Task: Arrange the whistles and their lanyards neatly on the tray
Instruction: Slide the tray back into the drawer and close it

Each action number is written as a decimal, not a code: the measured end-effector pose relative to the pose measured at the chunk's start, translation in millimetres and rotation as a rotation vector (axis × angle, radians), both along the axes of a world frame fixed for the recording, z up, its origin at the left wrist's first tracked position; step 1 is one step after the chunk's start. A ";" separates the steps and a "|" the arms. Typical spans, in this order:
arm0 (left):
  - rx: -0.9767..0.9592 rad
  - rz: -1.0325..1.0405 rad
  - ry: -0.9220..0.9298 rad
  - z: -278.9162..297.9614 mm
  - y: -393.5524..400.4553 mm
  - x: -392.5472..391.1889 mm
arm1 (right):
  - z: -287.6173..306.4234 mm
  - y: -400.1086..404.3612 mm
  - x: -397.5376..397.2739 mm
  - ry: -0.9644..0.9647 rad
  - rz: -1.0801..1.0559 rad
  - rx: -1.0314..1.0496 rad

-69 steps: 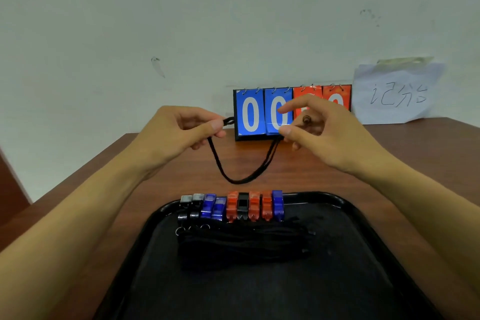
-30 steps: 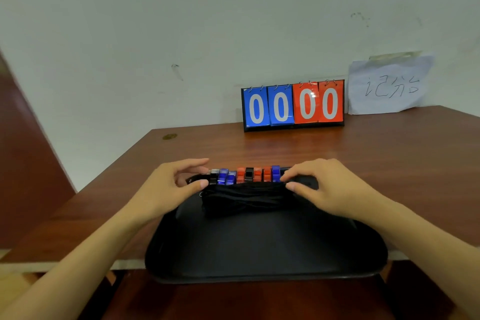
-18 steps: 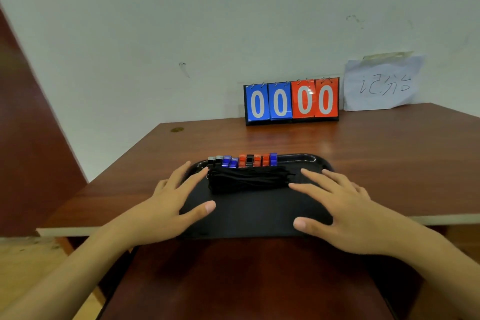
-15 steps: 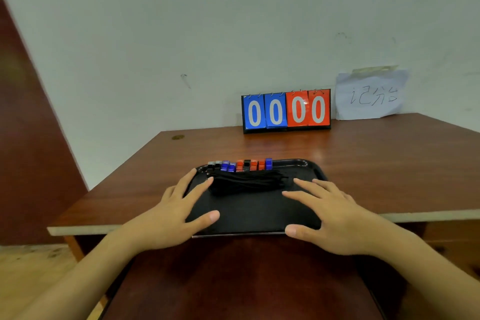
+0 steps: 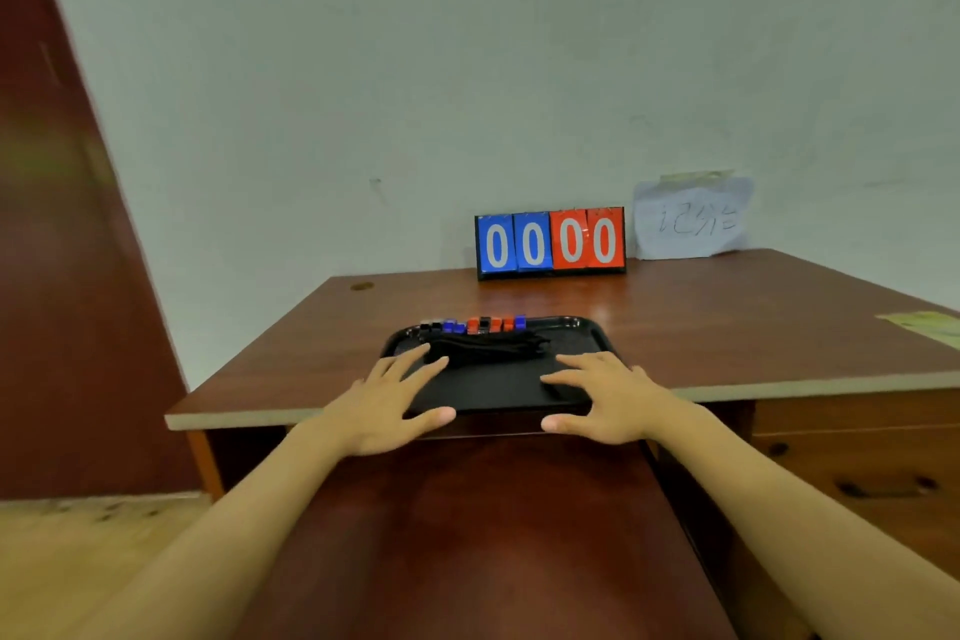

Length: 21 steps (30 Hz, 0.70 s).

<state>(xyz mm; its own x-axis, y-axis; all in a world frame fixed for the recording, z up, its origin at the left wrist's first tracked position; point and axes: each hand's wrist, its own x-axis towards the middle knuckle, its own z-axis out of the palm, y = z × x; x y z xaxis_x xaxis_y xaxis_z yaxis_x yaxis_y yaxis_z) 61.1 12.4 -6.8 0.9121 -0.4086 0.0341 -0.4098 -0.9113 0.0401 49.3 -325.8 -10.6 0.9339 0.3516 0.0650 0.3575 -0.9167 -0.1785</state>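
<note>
A black tray (image 5: pixel 587 335) lies on the brown table near its front edge. Along the tray's far side runs a row of several whistles (image 5: pixel 475 325), silver, black, blue and red. Just in front of them lies a bundle of black lanyards (image 5: pixel 491 347). My left hand (image 5: pixel 392 400) rests flat on the tray's near left part, fingers spread and straight, thumb at the front rim. My right hand (image 5: pixel 602 398) lies flat on the near right part in the same way. Neither hand holds anything.
A flip scoreboard (image 5: pixel 550 243) reading 0000 stands at the table's back against the wall, with a paper note (image 5: pixel 691 218) taped beside it. A dark red board (image 5: pixel 467 535) stretches below my arms. Desk drawers (image 5: pixel 857 457) are at the right.
My hands brought the last lanyard down to the bundle, let go and spread flat on the tray. My view has pulled back from the table.
</note>
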 end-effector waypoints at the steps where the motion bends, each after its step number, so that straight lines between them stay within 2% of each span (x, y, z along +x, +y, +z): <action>1: 0.035 -0.006 -0.019 -4.8 -1.4 -0.9 | -4.0 2.4 -0.6 -0.026 -0.007 -0.006; 3: 0.074 -0.012 -0.065 -12.2 -2.3 -3.1 | -9.4 4.3 -0.2 -0.080 -0.026 -0.015; 5: 0.013 0.003 -0.095 -14.4 -2.8 -7.4 | -12.4 5.5 0.2 -0.114 -0.037 -0.018; 10: -0.060 -0.009 -0.132 -19.6 -0.6 -18.1 | -20.9 6.5 -10.8 -0.213 -0.059 0.172; 16: -0.270 -0.042 -0.154 -22.3 6.8 -49.0 | -28.0 11.9 -41.4 -0.278 -0.053 0.290; 21: -0.339 -0.043 -0.213 -27.4 12.2 -92.1 | -28.0 15.0 -83.2 -0.343 -0.041 0.399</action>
